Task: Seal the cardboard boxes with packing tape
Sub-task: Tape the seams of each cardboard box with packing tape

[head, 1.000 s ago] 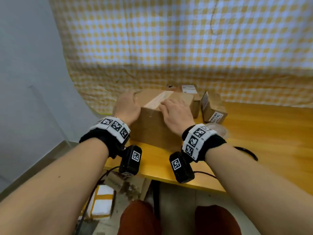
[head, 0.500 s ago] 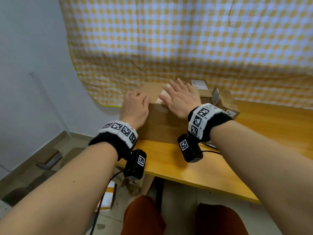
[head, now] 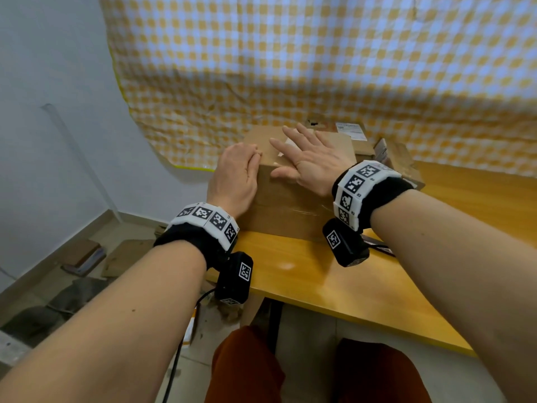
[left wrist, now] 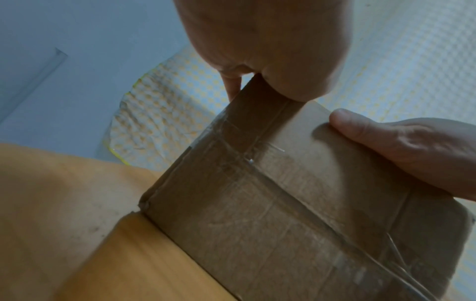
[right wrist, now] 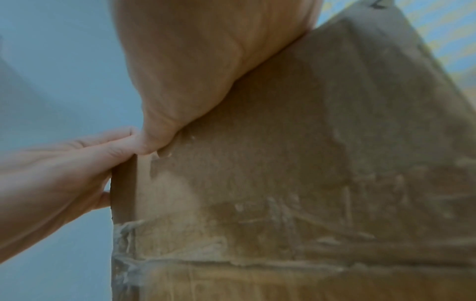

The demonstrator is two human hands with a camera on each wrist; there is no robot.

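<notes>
A brown cardboard box (head: 290, 199) stands on the yellow table (head: 319, 280) near its left front corner. A pale tape strip (head: 286, 144) runs along its top, and clear tape (head: 305, 212) crosses the front face. My left hand (head: 235, 173) grips the box's top left edge, its fingers bent over the corner (left wrist: 257, 91). My right hand (head: 308, 161) lies flat on the top over the strip with fingers spread. Its thumb (left wrist: 360, 126) rests on the front top edge. The roll of tape is not in view.
Behind the box stands another box (head: 360, 146) with a white label (head: 350, 130), and a smaller box (head: 398, 161) leans at the right. A checked cloth (head: 319, 68) hangs behind. Flattened cardboard (head: 84, 254) lies on the floor to the left. A black cable (head: 380, 248) lies on the table.
My right hand has slid away from me along the top of the box and spread its fingers flat. The left hand has stayed at the left corner.
</notes>
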